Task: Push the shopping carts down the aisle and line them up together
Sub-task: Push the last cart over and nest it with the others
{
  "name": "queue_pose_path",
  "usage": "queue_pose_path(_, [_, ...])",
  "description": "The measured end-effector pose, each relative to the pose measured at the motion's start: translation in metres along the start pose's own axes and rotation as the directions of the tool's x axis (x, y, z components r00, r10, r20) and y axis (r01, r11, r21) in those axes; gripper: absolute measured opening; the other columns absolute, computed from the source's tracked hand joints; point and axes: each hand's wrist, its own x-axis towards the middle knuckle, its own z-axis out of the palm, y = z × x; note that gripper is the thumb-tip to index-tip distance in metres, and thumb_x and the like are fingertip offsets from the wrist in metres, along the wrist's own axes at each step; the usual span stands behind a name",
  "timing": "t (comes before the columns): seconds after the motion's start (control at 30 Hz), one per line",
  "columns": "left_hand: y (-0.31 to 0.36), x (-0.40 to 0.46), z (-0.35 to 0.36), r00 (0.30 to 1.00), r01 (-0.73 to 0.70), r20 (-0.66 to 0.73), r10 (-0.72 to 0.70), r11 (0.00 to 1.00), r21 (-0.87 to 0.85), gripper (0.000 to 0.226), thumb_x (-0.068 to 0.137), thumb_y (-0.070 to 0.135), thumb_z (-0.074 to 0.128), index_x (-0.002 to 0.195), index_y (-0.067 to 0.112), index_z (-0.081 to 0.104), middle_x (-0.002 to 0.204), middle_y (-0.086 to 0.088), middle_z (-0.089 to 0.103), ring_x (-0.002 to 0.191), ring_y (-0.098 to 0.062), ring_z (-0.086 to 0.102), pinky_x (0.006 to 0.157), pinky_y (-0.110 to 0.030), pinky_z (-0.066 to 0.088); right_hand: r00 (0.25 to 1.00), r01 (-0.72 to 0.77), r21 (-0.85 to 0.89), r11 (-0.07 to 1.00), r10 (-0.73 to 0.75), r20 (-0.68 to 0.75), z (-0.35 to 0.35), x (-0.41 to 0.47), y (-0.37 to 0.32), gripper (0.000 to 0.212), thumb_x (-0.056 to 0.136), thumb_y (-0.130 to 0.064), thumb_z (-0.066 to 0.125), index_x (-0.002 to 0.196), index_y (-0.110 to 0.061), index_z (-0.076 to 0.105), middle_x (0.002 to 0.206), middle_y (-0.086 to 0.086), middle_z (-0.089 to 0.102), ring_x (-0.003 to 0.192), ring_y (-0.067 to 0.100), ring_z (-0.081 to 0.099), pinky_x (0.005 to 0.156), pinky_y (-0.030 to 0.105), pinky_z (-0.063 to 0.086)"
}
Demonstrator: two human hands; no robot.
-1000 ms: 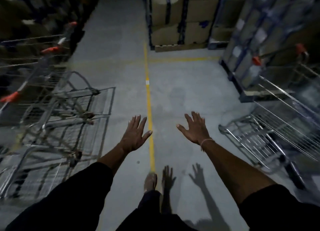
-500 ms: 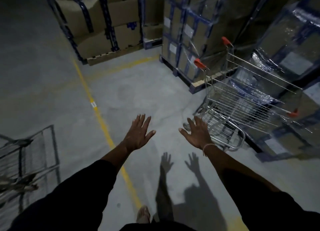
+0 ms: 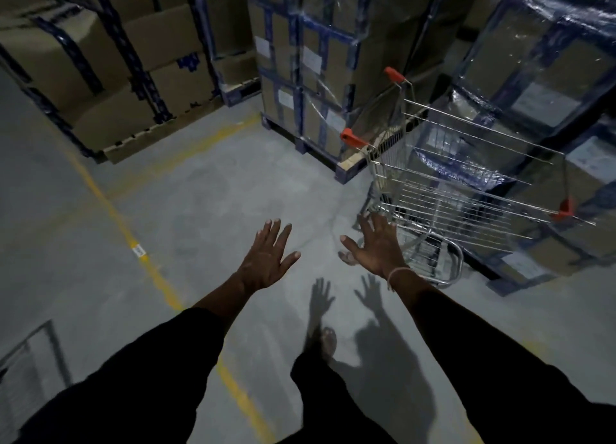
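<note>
Cart [image 3: 466, 183] untouched — both hands spread, empty

The cart [image 3: 466, 190] stood partly behind the right hand [image 3: 376, 246], its wheels too dark to make out. A second cart [image 3: 30, 360] was cut off by the left edge, blurred. Labels [image 3: 311, 58] on the wrapped boxes were too small to read. One foot [image 3: 328, 342] showed only its toes.
</note>
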Motion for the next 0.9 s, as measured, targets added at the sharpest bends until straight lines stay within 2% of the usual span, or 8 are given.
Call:
queue_pose_path(0.13, [-0.009,0.079,-0.022,1.0,-0.024,0.002,0.024,0.999,0.044,0.086,0.1,0.069,0.022,0.166,0.017,0.006,0.172,-0.013,-0.008,0.158,-0.031,-0.013,0.124,-0.04,-0.009,0.999,-0.007,0.03,1.0,0.008,-0.034,-0.013,0.077,0.001,0.089,0.1,-0.078,0.039,0.17,-0.026,0.022,0.178,0.012,0.007,0.165,0.03,0.0,0.131,0.049,-0.005])
queue_pose_path(0.23, [-0.018,0.138,-0.045,0.997,-0.077,0.018,0.075,0.993,0.094,0.079,0.106,0.059,0.035,0.166,0.018,0.006,0.172,-0.011,-0.008,0.158,-0.03,-0.014,0.13,-0.05,0.002,0.998,-0.026,0.047,0.999,0.029,-0.054,-0.031,0.13,-0.001,0.09,0.099,-0.078,0.04,0.17,-0.026,0.021,0.178,0.012,0.006,0.165,0.031,0.001,0.132,0.049,-0.004])
queue_pose_path(0.3, [-0.023,0.18,-0.063,0.994,-0.11,0.012,0.11,0.986,0.125,0.08,0.105,0.062,0.033,0.166,0.019,0.007,0.172,-0.012,-0.006,0.159,-0.03,-0.012,0.129,-0.051,0.004,0.996,-0.025,0.043,0.999,0.029,-0.083,-0.046,0.166,-0.001,0.091,0.099,-0.079,0.039,0.17,-0.024,0.022,0.178,0.013,0.007,0.165,0.031,0.002,0.132,0.05,-0.004])
queue_pose_path(0.43, [-0.022,0.253,-0.087,0.988,-0.15,-0.019,0.153,0.981,0.123,0.093,0.095,0.076,0.014,0.166,0.016,0.012,0.172,-0.015,-0.001,0.159,-0.034,-0.006,0.124,-0.046,-0.001,0.991,-0.014,0.077,0.997,0.025,-0.135,-0.065,0.227,0.005,0.09,0.097,-0.078,0.04,0.168,-0.024,0.025,0.176,0.015,0.016,0.163,0.033,0.011,0.132,0.052,0.008])
queue_pose_path(0.6, [-0.019,0.321,-0.088,0.975,-0.22,-0.016,0.221,0.973,0.077,0.106,0.087,0.085,-0.001,0.166,0.016,0.011,0.172,-0.013,-0.002,0.159,-0.032,-0.006,0.126,-0.048,0.001,0.991,-0.037,0.096,0.995,0.049,-0.123,-0.074,0.276,0.007,0.087,0.102,-0.071,0.046,0.169,-0.022,0.021,0.177,0.013,0.014,0.163,0.031,0.011,0.13,0.044,0.004])
queue_pose_path(0.73, [-0.022,0.373,-0.086,0.958,-0.285,-0.025,0.286,0.957,0.062,0.104,0.089,0.082,-0.004,0.166,0.014,0.012,0.172,-0.014,0.0,0.159,-0.032,-0.005,0.125,-0.044,-0.003,0.987,-0.065,0.131,0.989,0.083,-0.14,-0.073,0.311,0.007,0.088,0.102,-0.068,0.051,0.168,-0.016,0.024,0.174,0.018,0.024,0.16,0.034,0.021,0.127,0.042,0.013])
queue_pose_path(0.83, [-0.03,0.418,-0.088,0.933,-0.358,0.008,0.359,0.931,0.072,0.096,0.095,0.074,0.002,0.165,0.01,0.016,0.172,-0.015,0.003,0.159,-0.034,-0.003,0.124,-0.042,-0.004,0.988,-0.137,0.241,0.961,0.15,-0.033,-0.073,0.344,0.0,0.097,0.099,-0.074,0.05,0.171,-0.018,0.014,0.177,0.012,0.016,0.162,0.03,0.018,0.13,0.041,0.015])
queue_pose_path(0.9, [-0.04,0.451,-0.09,0.916,-0.402,0.031,0.401,0.913,0.073,0.084,0.1,0.063,0.013,0.164,0.009,0.017,0.172,-0.017,0.006,0.159,-0.035,-0.001,0.127,-0.047,0.001,0.977,-0.21,0.374,0.903,0.209,0.043,-0.07,0.37,-0.006,0.111,0.09,-0.086,0.05,0.171,-0.023,0.007,0.178,0.007,0.011,0.157,0.03,0.035,0.129,0.044,0.028])
